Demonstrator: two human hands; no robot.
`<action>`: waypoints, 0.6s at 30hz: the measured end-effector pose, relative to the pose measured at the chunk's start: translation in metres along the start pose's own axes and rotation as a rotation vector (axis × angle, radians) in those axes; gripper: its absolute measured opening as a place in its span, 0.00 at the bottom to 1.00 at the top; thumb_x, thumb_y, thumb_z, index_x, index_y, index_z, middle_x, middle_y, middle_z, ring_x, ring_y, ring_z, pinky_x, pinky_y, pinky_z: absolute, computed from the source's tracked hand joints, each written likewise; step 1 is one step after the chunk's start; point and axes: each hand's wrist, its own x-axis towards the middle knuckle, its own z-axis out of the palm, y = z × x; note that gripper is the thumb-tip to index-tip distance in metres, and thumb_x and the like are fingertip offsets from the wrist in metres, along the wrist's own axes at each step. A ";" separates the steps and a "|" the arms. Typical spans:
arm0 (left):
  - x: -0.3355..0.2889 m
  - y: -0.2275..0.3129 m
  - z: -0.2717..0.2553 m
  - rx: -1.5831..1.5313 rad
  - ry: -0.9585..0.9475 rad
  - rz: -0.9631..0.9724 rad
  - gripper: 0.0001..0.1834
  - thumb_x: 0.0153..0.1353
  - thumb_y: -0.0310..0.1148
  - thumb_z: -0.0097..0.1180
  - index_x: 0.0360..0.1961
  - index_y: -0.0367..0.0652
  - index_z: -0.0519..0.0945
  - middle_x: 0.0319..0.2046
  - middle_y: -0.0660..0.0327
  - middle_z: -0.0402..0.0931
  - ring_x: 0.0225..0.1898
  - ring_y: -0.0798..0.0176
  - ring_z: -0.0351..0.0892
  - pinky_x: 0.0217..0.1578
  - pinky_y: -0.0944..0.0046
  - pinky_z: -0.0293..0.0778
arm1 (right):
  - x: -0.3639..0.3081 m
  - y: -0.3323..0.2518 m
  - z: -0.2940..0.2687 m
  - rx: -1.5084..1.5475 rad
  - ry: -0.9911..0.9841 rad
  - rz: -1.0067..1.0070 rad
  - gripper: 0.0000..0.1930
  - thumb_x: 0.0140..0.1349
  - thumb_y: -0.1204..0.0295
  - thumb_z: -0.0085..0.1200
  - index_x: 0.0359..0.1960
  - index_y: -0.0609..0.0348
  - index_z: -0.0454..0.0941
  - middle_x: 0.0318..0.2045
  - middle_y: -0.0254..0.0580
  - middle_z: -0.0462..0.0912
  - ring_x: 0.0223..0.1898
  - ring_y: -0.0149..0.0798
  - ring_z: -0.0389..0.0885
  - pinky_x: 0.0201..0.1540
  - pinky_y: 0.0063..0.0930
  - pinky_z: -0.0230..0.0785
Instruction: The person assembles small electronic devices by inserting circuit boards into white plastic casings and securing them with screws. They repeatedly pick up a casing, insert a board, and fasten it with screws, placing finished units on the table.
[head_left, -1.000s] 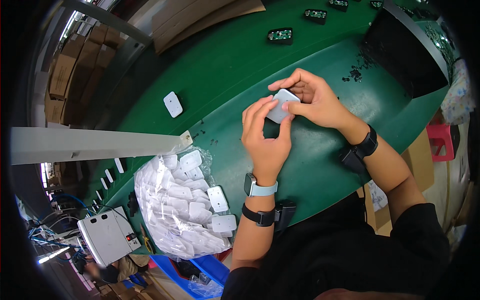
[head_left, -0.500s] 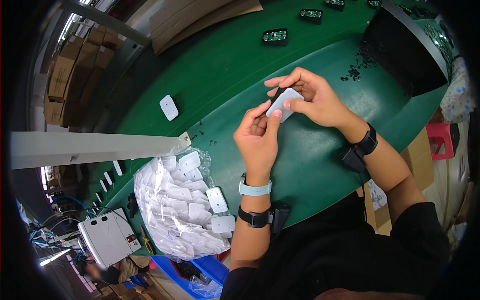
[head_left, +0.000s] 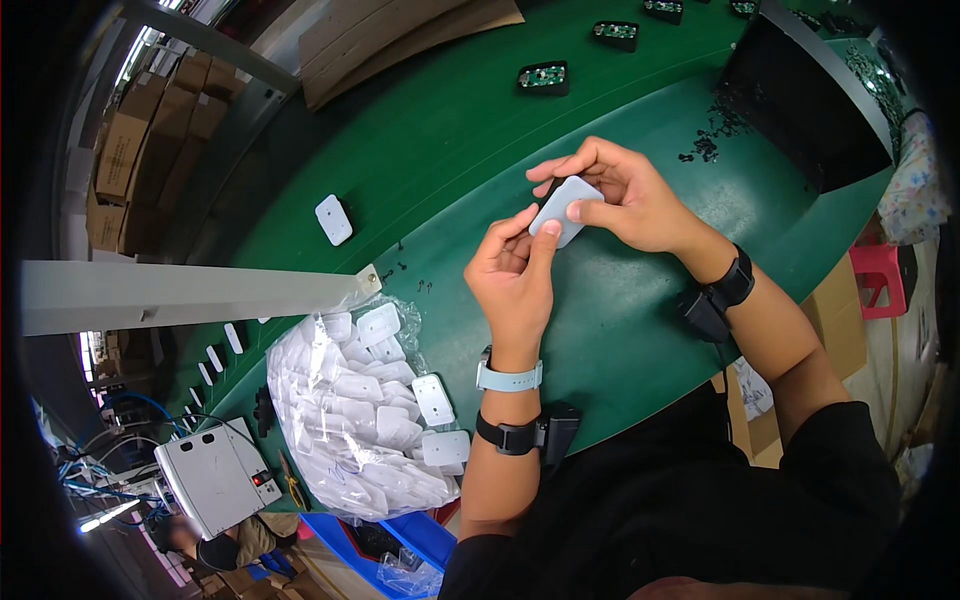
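Observation:
Between my two hands is a small plastic case with a white cover (head_left: 566, 212) on top and a black shell under it. My left hand (head_left: 515, 270) pinches its lower left edge, the thumb lying on the white cover. On the upper right side my right hand (head_left: 640, 205) grips it, thumb pressed on the cover and fingers around the black part. The case is tilted above the green worktop (head_left: 620, 330). What lies inside it is hidden. Beside my left forearm lies a clear plastic bag (head_left: 345, 420) full of white covers, with a few loose ones at its mouth.
Open black cases with green circuit boards (head_left: 543, 78) and a white-topped piece (head_left: 334, 220) sit on the green conveyor belt (head_left: 440, 130). Small black parts (head_left: 712, 135) lie near a black bin (head_left: 800, 100). A pale metal bar (head_left: 200, 296) crosses at left, near a grey machine (head_left: 215, 475).
The pieces on the belt have shifted slightly left. My hands stay almost in place, still gripping the case.

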 end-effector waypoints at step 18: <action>-0.001 0.002 0.002 -0.013 0.011 -0.008 0.14 0.62 0.20 0.64 0.49 0.29 0.80 0.42 0.54 0.82 0.43 0.65 0.81 0.47 0.67 0.78 | 0.001 0.001 -0.003 -0.040 -0.019 -0.051 0.15 0.58 0.87 0.52 0.47 0.61 0.72 0.55 0.50 0.80 0.53 0.34 0.80 0.58 0.32 0.72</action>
